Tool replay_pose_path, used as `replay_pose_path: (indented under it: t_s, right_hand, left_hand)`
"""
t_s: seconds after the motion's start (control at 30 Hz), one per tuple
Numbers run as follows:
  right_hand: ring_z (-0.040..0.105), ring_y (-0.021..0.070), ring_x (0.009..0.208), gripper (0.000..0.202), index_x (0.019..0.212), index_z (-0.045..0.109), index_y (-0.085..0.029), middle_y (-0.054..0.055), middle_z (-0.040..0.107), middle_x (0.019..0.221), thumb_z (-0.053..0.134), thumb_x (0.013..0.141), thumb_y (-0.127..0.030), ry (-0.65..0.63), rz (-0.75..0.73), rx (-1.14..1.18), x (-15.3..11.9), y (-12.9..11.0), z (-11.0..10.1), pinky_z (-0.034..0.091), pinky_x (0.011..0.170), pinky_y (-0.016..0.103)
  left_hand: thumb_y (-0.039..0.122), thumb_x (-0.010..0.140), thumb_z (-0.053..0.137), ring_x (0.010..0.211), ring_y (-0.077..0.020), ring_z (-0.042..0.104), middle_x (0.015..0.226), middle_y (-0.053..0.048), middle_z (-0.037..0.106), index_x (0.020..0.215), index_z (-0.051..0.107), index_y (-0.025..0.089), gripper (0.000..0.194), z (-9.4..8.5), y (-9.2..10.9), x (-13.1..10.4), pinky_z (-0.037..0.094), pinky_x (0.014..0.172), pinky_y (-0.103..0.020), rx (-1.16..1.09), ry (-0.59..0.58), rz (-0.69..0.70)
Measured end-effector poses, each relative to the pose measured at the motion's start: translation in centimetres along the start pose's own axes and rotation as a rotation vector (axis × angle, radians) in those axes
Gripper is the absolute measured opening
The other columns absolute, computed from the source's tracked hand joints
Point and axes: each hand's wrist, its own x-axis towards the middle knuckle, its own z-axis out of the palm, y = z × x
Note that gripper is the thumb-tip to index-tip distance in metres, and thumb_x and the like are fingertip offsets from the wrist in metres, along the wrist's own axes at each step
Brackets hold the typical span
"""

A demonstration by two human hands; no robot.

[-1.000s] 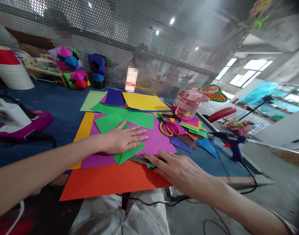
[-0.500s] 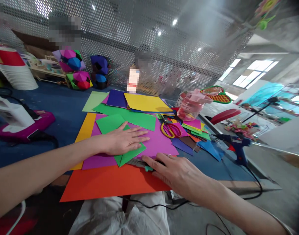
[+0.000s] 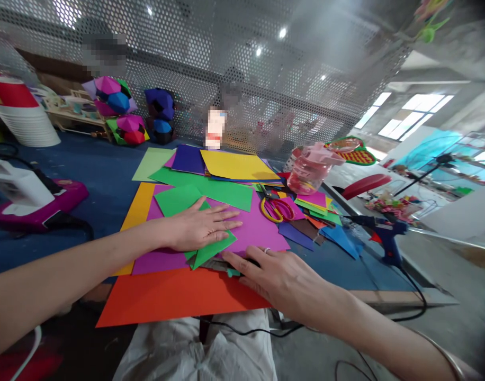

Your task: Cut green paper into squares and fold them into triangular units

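My left hand (image 3: pixel 200 228) lies flat with fingers spread on a folded green sheet of paper (image 3: pixel 179 200), pressing it against a purple sheet (image 3: pixel 262 227). My right hand (image 3: pixel 268 272) is closed around what looks like a utility knife (image 3: pixel 214 264), grey with a teal part. Most of its handle is hidden under the fingers. Its front end reaches under the loose green flap (image 3: pixel 215 251) near my left hand. Beneath both hands, an orange-red sheet (image 3: pixel 167 299) hangs over the table's front edge.
Yellow-handled scissors (image 3: pixel 276 207) lie right of the green paper, beside coloured scraps (image 3: pixel 314 209). A pink jar (image 3: pixel 309 168) stands behind them. A blue glue gun (image 3: pixel 389 238) is at the right edge. On the left are stacked paper cups (image 3: pixel 26 119) and a magenta power strip (image 3: pixel 63 203).
My right hand has slid slightly left with the knife, pushing its front end further under the green flap. My left hand stays in place.
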Motion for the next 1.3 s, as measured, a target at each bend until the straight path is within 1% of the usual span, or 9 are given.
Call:
replay_pose_path:
  t_s: [0.23, 0.4, 0.53, 0.77, 0.93, 1.0, 1.07, 1.13, 1.3]
  right_hand:
    - [0.064, 0.0168, 0.079, 0.048, 0.153, 0.038, -0.022, 0.004, 0.066, 0.109, 0.047, 0.106, -0.023, -0.019, -0.016, 0.007, 0.0, -0.1, 0.0, 0.042, 0.056, 0.032]
    - [0.065, 0.0178, 0.082, 0.045, 0.152, 0.039, -0.023, 0.004, 0.066, 0.108, 0.044, 0.108, -0.028, -0.003, -0.018, 0.026, 0.4, -0.4, -0.1, 0.04, 0.054, 0.032]
    - [0.065, 0.018, 0.081, 0.053, 0.154, 0.037, -0.021, 0.005, 0.065, 0.109, 0.051, 0.103, -0.019, -0.02, -0.03, 0.012, 0.5, -0.5, -0.2, 0.042, 0.055, 0.032]
    - [0.063, 0.018, 0.077, 0.048, 0.153, 0.04, -0.023, 0.004, 0.065, 0.105, 0.046, 0.106, -0.023, -0.011, -0.031, 0.03, 0.6, -0.8, -0.5, 0.044, 0.055, 0.032]
    - [0.067, 0.0179, 0.086, 0.052, 0.157, 0.035, -0.025, 0.005, 0.066, 0.11, 0.046, 0.106, -0.025, -0.049, -0.023, 0.166, -1.3, -0.3, -0.8, 0.052, 0.063, 0.029]
    - [0.067, 0.0174, 0.086, 0.05, 0.157, 0.035, -0.026, 0.006, 0.065, 0.112, 0.041, 0.108, -0.025, 0.022, 0.09, 0.18, -2.7, 1.0, -0.6, 0.054, 0.067, 0.029]
    - [0.068, 0.0179, 0.089, 0.048, 0.157, 0.035, -0.026, 0.009, 0.064, 0.115, 0.035, 0.109, -0.025, 0.128, 0.293, 0.143, -4.0, 3.1, 0.0, 0.055, 0.07, 0.029]
    - [0.069, 0.0225, 0.098, 0.049, 0.159, 0.034, -0.024, 0.012, 0.063, 0.122, 0.032, 0.11, -0.027, 0.169, 0.494, 0.05, -4.9, 5.5, 0.7, 0.055, 0.069, 0.031]
    - [0.071, 0.0276, 0.092, 0.047, 0.153, 0.045, -0.02, 0.014, 0.065, 0.117, 0.035, 0.109, -0.031, 0.063, 0.81, -0.127, -5.2, 10.1, 2.6, 0.051, 0.058, 0.032]
  left_hand:
    - [0.047, 0.111, 0.031, 0.16, -0.0245, 0.013, 0.172, 0.006, 0.015, 0.161, 0.024, 0.043, 0.051, -0.1, 0.1, 0.0, -0.007, 0.124, -0.061, -0.021, 0.012, 0.013]
    - [0.048, 0.111, 0.031, 0.16, -0.0261, 0.012, 0.172, 0.005, 0.015, 0.162, 0.023, 0.042, 0.052, -0.1, 0.0, 0.1, -0.01, 0.122, -0.064, -0.018, 0.001, 0.002]
    - [0.048, 0.111, 0.031, 0.16, -0.0252, 0.012, 0.172, 0.006, 0.015, 0.161, 0.024, 0.044, 0.051, -0.1, 0.1, 0.1, -0.006, 0.124, -0.061, -0.026, -0.001, -0.005]
    - [0.049, 0.11, 0.032, 0.16, -0.0268, 0.012, 0.172, 0.005, 0.016, 0.161, 0.024, 0.041, 0.052, -0.1, 0.0, -0.1, -0.01, 0.122, -0.066, -0.025, 0.006, 0.002]
    - [0.046, 0.11, 0.034, 0.159, -0.0251, 0.015, 0.171, 0.005, 0.02, 0.161, 0.023, 0.045, 0.051, 0.1, -0.2, 0.0, -0.007, 0.123, -0.064, -0.025, 0.034, 0.031]
    - [0.045, 0.11, 0.036, 0.159, -0.0256, 0.015, 0.171, 0.004, 0.022, 0.16, 0.024, 0.046, 0.051, 0.2, -0.3, 0.0, -0.007, 0.123, -0.065, -0.026, 0.046, 0.036]
    - [0.046, 0.11, 0.036, 0.159, -0.0267, 0.015, 0.171, 0.003, 0.023, 0.16, 0.025, 0.046, 0.051, 0.4, -0.4, 0.0, -0.009, 0.121, -0.067, -0.03, 0.052, 0.035]
    - [0.048, 0.111, 0.033, 0.159, -0.027, 0.014, 0.171, 0.003, 0.021, 0.16, 0.025, 0.045, 0.05, 0.4, -0.4, 0.0, -0.011, 0.12, -0.069, -0.036, 0.04, 0.024]
    - [0.054, 0.11, 0.031, 0.158, -0.0254, 0.02, 0.17, 0.0, 0.024, 0.162, 0.022, 0.042, 0.054, 0.2, -0.2, -0.2, -0.008, 0.123, -0.065, -0.051, 0.067, 0.0]
